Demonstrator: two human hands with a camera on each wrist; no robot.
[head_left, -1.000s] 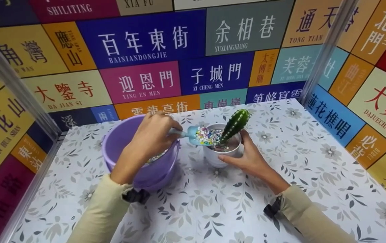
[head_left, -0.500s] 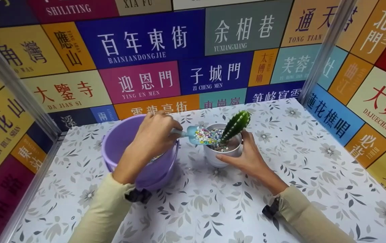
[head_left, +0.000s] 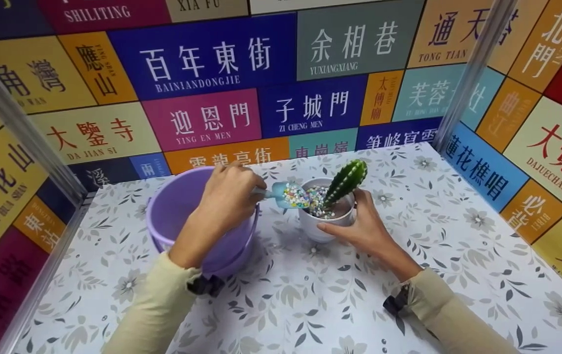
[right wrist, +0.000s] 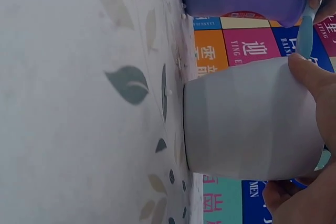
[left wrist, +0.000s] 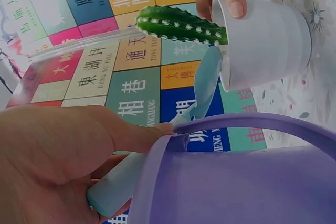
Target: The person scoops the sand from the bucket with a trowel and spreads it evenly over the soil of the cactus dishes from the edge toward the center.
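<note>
My left hand (head_left: 229, 196) grips the handle of a light-blue scoop (left wrist: 118, 184), reaching over the purple bucket's (head_left: 178, 194) right rim. Small multicoloured pebbles (head_left: 295, 195) lie on the scoop's blade, whose tip overlaps the left rim of a white pot (head_left: 321, 231). More pebbles cover the pot's left part, around the base of a green cactus (head_left: 347, 182) that leans right; brown soil shows on the right. My right hand (head_left: 369, 226) holds the pot from the right, thumb on the near side. In the right wrist view the pot (right wrist: 252, 119) stands on the table.
A white tablecloth (head_left: 281, 305) with grey leaves and flowers covers the table. Panels with printed characters (head_left: 205, 56) rise behind and at both sides, joined by metal corner posts (head_left: 477, 73). The bucket's purple handle (left wrist: 262, 121) hangs at its right side.
Pebbles have spilled off the scoop, and more now lie in the pot beside the cactus. Scoop and pot have shifted very slightly right; both hands keep their holds.
</note>
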